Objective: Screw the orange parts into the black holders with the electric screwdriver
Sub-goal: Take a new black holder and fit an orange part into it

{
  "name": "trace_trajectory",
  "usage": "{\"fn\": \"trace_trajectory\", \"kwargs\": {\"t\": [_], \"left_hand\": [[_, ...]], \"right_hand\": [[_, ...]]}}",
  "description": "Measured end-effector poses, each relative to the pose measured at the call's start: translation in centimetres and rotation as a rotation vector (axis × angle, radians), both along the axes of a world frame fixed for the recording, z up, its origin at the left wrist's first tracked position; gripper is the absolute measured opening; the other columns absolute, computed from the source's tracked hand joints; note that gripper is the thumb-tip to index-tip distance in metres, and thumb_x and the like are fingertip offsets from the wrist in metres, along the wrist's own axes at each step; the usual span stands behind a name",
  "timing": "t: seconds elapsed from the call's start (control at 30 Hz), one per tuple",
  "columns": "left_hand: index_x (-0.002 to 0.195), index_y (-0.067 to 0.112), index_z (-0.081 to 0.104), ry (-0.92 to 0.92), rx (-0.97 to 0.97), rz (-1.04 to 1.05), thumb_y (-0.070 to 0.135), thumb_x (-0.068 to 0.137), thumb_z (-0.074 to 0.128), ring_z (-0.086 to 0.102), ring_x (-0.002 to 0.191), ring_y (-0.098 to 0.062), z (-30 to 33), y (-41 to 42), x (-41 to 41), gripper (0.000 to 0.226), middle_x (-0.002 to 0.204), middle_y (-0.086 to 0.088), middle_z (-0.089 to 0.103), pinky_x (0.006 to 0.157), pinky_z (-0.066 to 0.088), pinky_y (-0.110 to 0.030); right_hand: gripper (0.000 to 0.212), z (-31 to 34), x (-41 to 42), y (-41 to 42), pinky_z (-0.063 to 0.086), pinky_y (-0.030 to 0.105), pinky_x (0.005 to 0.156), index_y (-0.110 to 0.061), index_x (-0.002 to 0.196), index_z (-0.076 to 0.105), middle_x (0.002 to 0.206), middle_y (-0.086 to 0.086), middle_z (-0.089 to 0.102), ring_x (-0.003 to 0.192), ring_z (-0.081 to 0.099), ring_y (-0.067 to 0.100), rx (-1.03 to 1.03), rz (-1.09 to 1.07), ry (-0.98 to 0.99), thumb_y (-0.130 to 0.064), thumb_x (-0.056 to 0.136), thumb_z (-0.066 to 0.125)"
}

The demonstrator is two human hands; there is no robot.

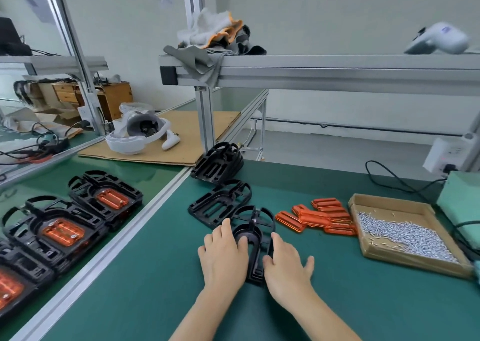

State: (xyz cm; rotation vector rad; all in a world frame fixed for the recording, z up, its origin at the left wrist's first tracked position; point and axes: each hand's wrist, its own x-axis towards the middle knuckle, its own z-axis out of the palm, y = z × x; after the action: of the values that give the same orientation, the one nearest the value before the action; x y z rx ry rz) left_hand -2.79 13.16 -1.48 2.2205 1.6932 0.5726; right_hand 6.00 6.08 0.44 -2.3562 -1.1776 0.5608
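A black holder lies on the green mat in front of me. My left hand rests flat on its left side and my right hand lies flat on its right side, fingers straight. Two more empty black holders lie behind it. A pile of orange parts sits to the right. A cardboard tray holds several silver screws. Finished holders with orange parts lie on the left bench. No electric screwdriver is in view.
An aluminium rail separates the two benches. A frame post stands behind the holders. A shelf overhead carries gloves and a white handheld device. A green box and black cables sit at the far right.
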Motion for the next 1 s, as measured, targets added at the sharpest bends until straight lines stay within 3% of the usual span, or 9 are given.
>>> {"fn": "trace_trajectory", "kwargs": {"t": [0.23, 0.47, 0.67, 0.77, 0.93, 1.0], "left_hand": [[0.149, 0.019, 0.017, -0.043, -0.065, -0.004, 0.040, 0.099, 0.034, 0.032, 0.129, -0.023, 0.8, -0.4, 0.4, 0.057, 0.149, 0.001, 0.035, 0.101, 0.028, -0.033], [0.147, 0.015, 0.023, -0.189, -0.169, -0.043, 0.033, 0.098, 0.038, 0.027, 0.130, -0.025, 1.8, -1.4, 1.0, 0.055, 0.148, -0.002, 0.034, 0.102, 0.030, -0.036], [0.148, 0.017, 0.023, -0.285, -0.218, -0.079, 0.033, 0.097, 0.041, 0.022, 0.133, -0.023, 2.6, -3.0, 2.6, 0.057, 0.150, -0.003, 0.031, 0.104, 0.027, -0.037], [0.147, 0.019, 0.027, -0.404, -0.248, -0.110, 0.032, 0.097, 0.043, 0.022, 0.133, -0.019, 2.7, -4.3, 3.2, 0.054, 0.147, -0.001, 0.032, 0.103, 0.027, -0.035], [0.145, 0.027, 0.028, -0.574, -0.316, -0.172, 0.033, 0.096, 0.046, 0.033, 0.131, -0.016, 2.1, -7.2, 4.5, 0.053, 0.141, 0.007, 0.036, 0.106, 0.033, -0.038], [0.144, 0.030, 0.028, -0.620, -0.338, -0.191, 0.032, 0.095, 0.047, 0.040, 0.123, -0.014, 1.9, -8.4, 5.2, 0.052, 0.134, 0.009, 0.038, 0.100, 0.038, -0.037]], "right_hand": [[0.055, 0.2, -0.4, 0.1, -0.003, 0.055, 0.116, -0.020, 0.152, 0.016, 0.148, -0.002, 0.036, 0.143, 0.024, 0.016, 0.021, -0.009, 0.005, -0.020, 0.101, 0.037], [0.041, 1.0, 0.5, -0.8, 0.007, 0.053, 0.119, -0.015, 0.140, 0.034, 0.138, -0.001, 0.046, 0.135, 0.035, 0.019, 0.005, -0.037, 0.037, -0.019, 0.099, 0.038], [0.051, 1.5, 2.3, -2.7, 0.035, 0.034, 0.105, -0.013, 0.149, 0.024, 0.146, 0.006, 0.037, 0.131, 0.040, 0.025, 0.139, -0.036, 0.115, -0.017, 0.100, 0.039], [0.056, 1.6, 3.6, -4.0, 0.033, 0.026, 0.095, -0.017, 0.154, 0.017, 0.154, 0.003, 0.028, 0.132, 0.040, 0.021, 0.239, -0.054, 0.158, -0.015, 0.102, 0.036], [0.051, 1.6, 6.2, -6.9, 0.027, 0.021, 0.101, -0.021, 0.152, 0.027, 0.155, -0.004, 0.030, 0.139, 0.032, 0.013, 0.383, -0.118, 0.213, -0.011, 0.103, 0.036], [0.048, 1.5, 7.2, -8.2, 0.025, 0.020, 0.104, -0.022, 0.149, 0.033, 0.152, -0.005, 0.035, 0.139, 0.031, 0.011, 0.428, -0.136, 0.238, -0.009, 0.102, 0.036]]}}
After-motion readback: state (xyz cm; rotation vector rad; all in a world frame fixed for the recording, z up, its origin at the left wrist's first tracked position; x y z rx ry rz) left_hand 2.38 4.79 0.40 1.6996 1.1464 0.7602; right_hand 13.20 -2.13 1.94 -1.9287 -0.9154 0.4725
